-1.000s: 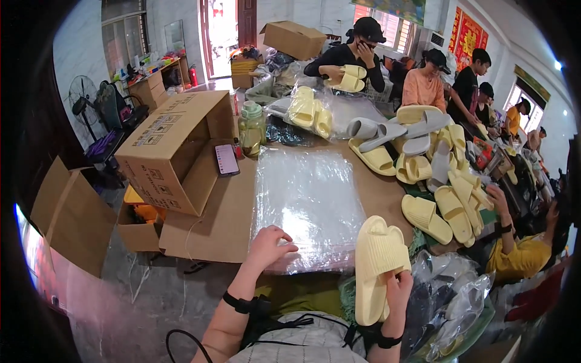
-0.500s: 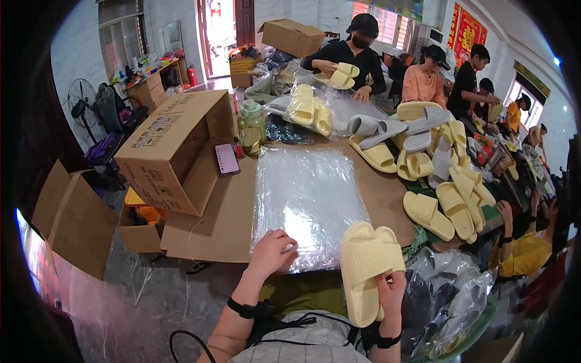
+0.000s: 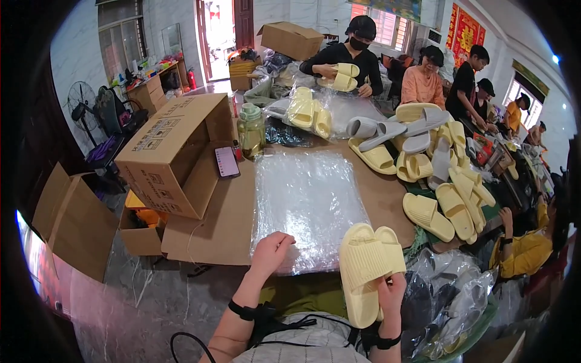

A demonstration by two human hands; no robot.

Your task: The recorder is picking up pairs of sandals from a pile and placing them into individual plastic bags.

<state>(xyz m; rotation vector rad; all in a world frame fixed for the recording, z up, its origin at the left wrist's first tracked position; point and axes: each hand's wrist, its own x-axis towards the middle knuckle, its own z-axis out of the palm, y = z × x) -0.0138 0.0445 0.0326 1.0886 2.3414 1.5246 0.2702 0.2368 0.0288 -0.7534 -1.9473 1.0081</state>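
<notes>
In my right hand point(image 3: 392, 290) is a pair of pale yellow slippers point(image 3: 363, 266), gripped by their sides and held upright at the table's near edge, one largely covering the other. My left hand point(image 3: 272, 251) lies over the near left corner of a stack of clear plastic bags point(image 3: 308, 206), its fingers pressed together. Whether a bag's edge is pinched in them cannot be seen. The stack lies flat on the cardboard-covered tabletop point(image 3: 227, 233), straight in front of me.
At the left stands an open carton point(image 3: 175, 151), beside a phone point(image 3: 227, 162) and a glass jar point(image 3: 250, 130). Loose yellow and grey slippers point(image 3: 428, 215) pile up on the right. Bagged slippers point(image 3: 445, 290) sit below. Across the table, a person point(image 3: 357, 54) handles yellow slippers; others work farther right.
My left hand has shifted slightly, its fingers now straighter and pointing right at the stack's near left corner. The slippers in my right hand have barely moved.
</notes>
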